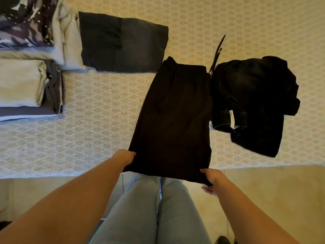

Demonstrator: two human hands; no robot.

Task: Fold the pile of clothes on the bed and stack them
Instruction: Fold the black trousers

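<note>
Currently, garment: black trousers [173,120] lie lengthwise on the bed [98,110], near end held over its edge
Left hand [125,157]: grips near left corner
Right hand [212,178]: grips near right corner
Beside: crumpled dark clothes [255,99] right; folded stacks [29,81] left

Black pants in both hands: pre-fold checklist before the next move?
1. Left hand grips near-left corner of the black pants: ok.
2. Right hand grips near-right corner: ok.
3. Near edge held level: not ok, the right corner hangs lower, past the bed edge.
4. Pants lie clear of the unfolded dark pile: cannot tell, their edges meet in this view.
5. Bare bedspread to the left for folding: ok.
6. Landing spot: the folded dark grey garment and folded stacks lie far left: ok.
</note>
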